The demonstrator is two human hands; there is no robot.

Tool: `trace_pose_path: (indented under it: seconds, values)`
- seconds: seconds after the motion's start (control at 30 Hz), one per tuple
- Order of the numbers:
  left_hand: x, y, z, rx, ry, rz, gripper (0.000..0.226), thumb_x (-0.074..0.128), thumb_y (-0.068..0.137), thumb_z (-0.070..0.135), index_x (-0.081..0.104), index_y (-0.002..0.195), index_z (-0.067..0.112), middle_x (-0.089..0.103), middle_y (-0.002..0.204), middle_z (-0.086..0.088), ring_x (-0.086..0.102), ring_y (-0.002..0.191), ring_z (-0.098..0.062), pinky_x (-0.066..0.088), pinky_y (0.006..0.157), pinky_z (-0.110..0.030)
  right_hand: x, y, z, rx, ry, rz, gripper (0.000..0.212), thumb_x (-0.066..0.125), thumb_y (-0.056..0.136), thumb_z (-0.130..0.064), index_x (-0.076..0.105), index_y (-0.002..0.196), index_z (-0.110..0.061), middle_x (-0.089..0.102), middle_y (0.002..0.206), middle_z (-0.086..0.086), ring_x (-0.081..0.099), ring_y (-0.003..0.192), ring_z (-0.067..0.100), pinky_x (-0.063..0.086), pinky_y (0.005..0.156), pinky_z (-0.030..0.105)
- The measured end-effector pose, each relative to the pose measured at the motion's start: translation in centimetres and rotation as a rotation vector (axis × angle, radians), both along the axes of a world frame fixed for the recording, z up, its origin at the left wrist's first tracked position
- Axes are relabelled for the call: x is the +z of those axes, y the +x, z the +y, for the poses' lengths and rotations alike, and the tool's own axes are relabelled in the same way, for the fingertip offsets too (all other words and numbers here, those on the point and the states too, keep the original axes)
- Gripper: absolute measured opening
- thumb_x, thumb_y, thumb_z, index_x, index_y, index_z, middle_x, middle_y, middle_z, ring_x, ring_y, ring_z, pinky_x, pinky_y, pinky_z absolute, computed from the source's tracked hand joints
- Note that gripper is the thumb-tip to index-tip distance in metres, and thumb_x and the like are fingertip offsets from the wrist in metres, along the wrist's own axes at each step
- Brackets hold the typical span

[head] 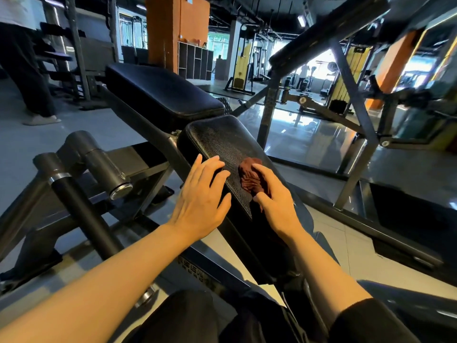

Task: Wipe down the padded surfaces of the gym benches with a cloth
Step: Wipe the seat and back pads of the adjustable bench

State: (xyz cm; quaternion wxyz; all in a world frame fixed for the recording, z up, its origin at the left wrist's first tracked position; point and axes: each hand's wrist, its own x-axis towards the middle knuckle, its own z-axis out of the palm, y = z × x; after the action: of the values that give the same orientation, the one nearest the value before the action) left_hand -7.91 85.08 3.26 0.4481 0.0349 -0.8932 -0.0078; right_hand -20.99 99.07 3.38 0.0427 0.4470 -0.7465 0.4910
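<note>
Head view: left hand [200,199] rests spread on the black pad [222,142]; right hand [274,201] pinches the brown cloth [248,175].

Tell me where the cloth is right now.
In the head view the reddish-brown cloth lies bunched on the near black pad, just right of centre, gripped by the right hand, with the left hand resting flat on the pad beside it.
</note>
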Motion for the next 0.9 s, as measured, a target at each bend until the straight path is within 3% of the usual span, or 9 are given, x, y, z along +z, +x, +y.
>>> trace_pose_path:
  seconds: [0.13,0.23,0.33,0.4,0.47,0.63,0.73,0.8,0.9]
  values:
    - [-0.1,0.2,0.5,-0.003,-0.004,-0.021,0.035,0.055,0.087,0.021,0.057,0.115,-0.001,0.051,0.126,-0.017,0.041,0.131,-0.031,0.012,0.120,-0.043,-0.3,0.9,1.1,-0.048,-0.010,0.054,0.066,0.050,0.076,-0.008,0.044,0.140,-0.025,0.055,0.136,-0.002,0.052,0.124,0.013,0.043,0.105,0.035]
    - [0.1,0.1,1.2,-0.015,0.000,-0.031,0.036,0.052,0.086,0.021,0.057,0.115,0.000,0.051,0.125,-0.016,0.041,0.131,-0.031,0.012,0.120,-0.044,1.3,1.6,0.5,-0.079,-0.093,0.118,0.053,0.053,0.074,0.003,0.052,0.123,-0.019,0.063,0.115,0.000,0.060,0.106,0.016,0.049,0.092,0.033]
    - [0.6,0.2,1.4,-0.008,0.012,-0.012,0.037,0.051,0.086,0.022,0.057,0.116,0.001,0.051,0.125,-0.014,0.040,0.131,-0.030,0.012,0.120,-0.043,3.9,1.4,-0.8,-0.234,-0.079,0.381,0.036,0.056,0.073,-0.019,0.069,0.107,-0.015,0.067,0.098,0.001,0.056,0.091,0.017,0.045,0.079,0.030]
    - [1.1,0.2,1.0,0.010,0.022,0.009,0.037,0.052,0.086,0.022,0.057,0.116,0.000,0.052,0.125,-0.015,0.041,0.131,-0.030,0.012,0.120,-0.043,5.4,1.3,-2.0,-0.337,-0.057,0.521,0.041,0.050,0.075,-0.037,0.074,0.102,-0.018,0.067,0.086,0.000,0.046,0.081,0.016,0.035,0.070,0.027]
    - [1.5,0.2,0.5,0.029,0.039,0.031,0.035,0.058,0.085,0.018,0.058,0.115,0.000,0.053,0.124,-0.015,0.042,0.131,-0.030,0.013,0.120,-0.045,5.8,1.3,-3.3,-0.353,-0.009,0.566,0.046,0.043,0.077,-0.045,0.074,0.102,-0.022,0.062,0.079,-0.004,0.037,0.082,0.014,0.032,0.071,0.027]
    - [1.3,0.1,-0.5,0.059,0.055,0.035,0.038,0.064,0.083,0.014,0.057,0.118,0.000,0.054,0.124,-0.014,0.042,0.130,-0.029,0.015,0.119,-0.047,3.4,1.8,-5.1,-0.078,-0.057,0.209,0.048,0.039,0.088,-0.038,0.055,0.128,-0.017,0.050,0.125,-0.002,0.041,0.116,0.007,0.036,0.103,0.026]
    - [0.7,0.0,-0.8,0.051,0.046,0.019,0.040,0.052,0.088,0.022,0.056,0.121,0.000,0.053,0.126,-0.014,0.042,0.131,-0.029,0.014,0.119,-0.046,3.1,2.4,-3.7,0.105,-0.084,0.014,0.052,0.042,0.091,-0.027,0.035,0.142,-0.026,0.036,0.143,-0.007,0.033,0.127,-0.005,0.026,0.105,0.008]
    - [0.3,-0.1,-1.0,0.039,0.051,0.019,0.042,0.049,0.089,0.024,0.055,0.122,0.000,0.053,0.127,-0.014,0.042,0.130,-0.028,0.013,0.120,-0.045,2.4,2.5,-3.0,0.153,-0.123,0.124,0.053,0.046,0.091,-0.015,0.036,0.140,-0.030,0.038,0.143,-0.005,0.033,0.134,0.002,0.026,0.109,0.013]
    - [0.2,-0.3,-1.3,0.020,0.058,0.048,0.040,0.052,0.088,0.020,0.055,0.123,0.000,0.052,0.127,-0.014,0.044,0.128,-0.027,0.012,0.120,-0.043,2.0,1.0,-3.6,0.036,-0.125,0.325,0.049,0.054,0.085,-0.006,0.054,0.132,-0.017,0.051,0.136,0.003,0.040,0.132,0.010,0.030,0.110,0.019]
